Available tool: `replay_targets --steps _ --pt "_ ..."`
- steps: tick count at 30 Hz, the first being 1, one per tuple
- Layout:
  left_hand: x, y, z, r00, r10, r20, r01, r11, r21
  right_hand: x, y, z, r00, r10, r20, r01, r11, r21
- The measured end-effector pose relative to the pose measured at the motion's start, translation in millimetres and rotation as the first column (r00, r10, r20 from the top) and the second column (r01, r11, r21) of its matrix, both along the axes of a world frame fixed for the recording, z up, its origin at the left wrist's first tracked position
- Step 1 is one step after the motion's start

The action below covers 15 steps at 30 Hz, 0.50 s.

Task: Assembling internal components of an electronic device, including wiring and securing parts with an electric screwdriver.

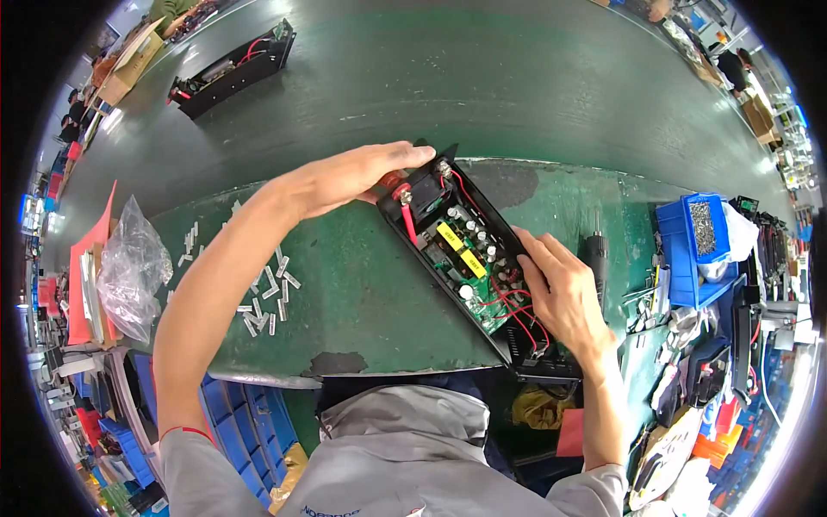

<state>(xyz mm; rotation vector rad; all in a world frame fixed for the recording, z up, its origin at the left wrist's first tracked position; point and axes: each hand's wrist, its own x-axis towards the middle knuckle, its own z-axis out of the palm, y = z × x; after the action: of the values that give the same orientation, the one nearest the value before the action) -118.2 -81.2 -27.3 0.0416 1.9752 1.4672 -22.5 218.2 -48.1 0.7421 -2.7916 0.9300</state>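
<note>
An opened power inverter [469,258], a long black metal case with a green circuit board, yellow-wrapped transformers and red wires, lies slantwise on the green bench in front of me. My left hand [379,171] is closed round its far end beside the red terminal [398,185], thumb over the end plate; some of its fingers are hidden. Along the right side wall, my right hand [564,289] grips the case near its middle, fingertips over the rim. The near end of the case reaches the bench's front edge.
Small clear tubes [274,284] lie scattered at left, near a plastic bag [133,267]. A black electric screwdriver [596,250] stands right of the case. Farther right, a blue bin [676,228] holds screws. Another opened black case [233,73] sits on the grey-green surface beyond.
</note>
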Motion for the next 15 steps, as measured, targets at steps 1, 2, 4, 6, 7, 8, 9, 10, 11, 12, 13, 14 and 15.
replay_targets --steps 1,2,4,6,7,8,9,10,11,12,13,14,15 --pt "-2 -3 -3 1.000 -0.024 -0.017 0.023 0.999 -0.028 -2 0 0 0.999 0.035 -0.028 -0.034 0.999 0.036" --pt "-4 -5 -7 0.998 -0.051 -0.032 0.049 0.997 -0.056 -4 0 0 0.999 0.034 -0.029 -0.033 0.999 0.032" --pt "0 -11 -15 0.999 -0.036 -0.037 0.035 0.999 -0.021 -7 -2 0 0.998 0.069 0.002 -0.069 0.998 -0.014" --pt "5 -9 -13 0.999 0.005 -0.034 -0.002 0.996 0.093 -8 -3 -1 0.997 0.076 -0.022 -0.076 0.997 0.000" --pt "7 -8 -10 1.000 0.002 -0.030 0.001 0.996 0.091 -7 -4 -1 0.995 0.087 -0.047 -0.087 0.996 0.016" --pt "11 -8 -3 0.996 -0.043 -0.080 0.046 0.998 0.036 -7 -5 0 0.995 0.090 -0.046 -0.089 0.996 0.014" --pt "13 -3 5 0.987 -0.098 -0.125 0.097 0.995 -0.018 -8 -3 0 0.994 0.092 -0.055 -0.091 0.996 0.027" --pt "21 5 17 0.994 -0.046 -0.099 0.049 0.998 0.028 -8 -2 -1 0.993 0.095 -0.063 -0.093 0.995 0.039" --pt "34 14 17 0.925 -0.086 -0.371 0.017 0.983 -0.185 -9 -1 -4 0.994 0.090 -0.056 -0.088 0.995 0.037" --pt "45 24 17 0.779 -0.181 -0.600 -0.069 0.927 -0.368 -10 0 -4 0.993 0.096 -0.068 -0.093 0.994 0.049" --pt "50 33 17 0.730 -0.206 -0.652 -0.069 0.927 -0.370 -10 1 -4 0.992 0.102 -0.079 -0.097 0.993 0.061" --pt "53 34 16 0.733 -0.210 -0.647 -0.064 0.925 -0.374 -10 1 -4 0.992 0.099 -0.074 -0.095 0.994 0.056" --pt "56 36 13 0.631 -0.264 -0.730 -0.070 0.917 -0.392 -11 1 -4 0.992 0.101 -0.080 -0.097 0.994 0.056"
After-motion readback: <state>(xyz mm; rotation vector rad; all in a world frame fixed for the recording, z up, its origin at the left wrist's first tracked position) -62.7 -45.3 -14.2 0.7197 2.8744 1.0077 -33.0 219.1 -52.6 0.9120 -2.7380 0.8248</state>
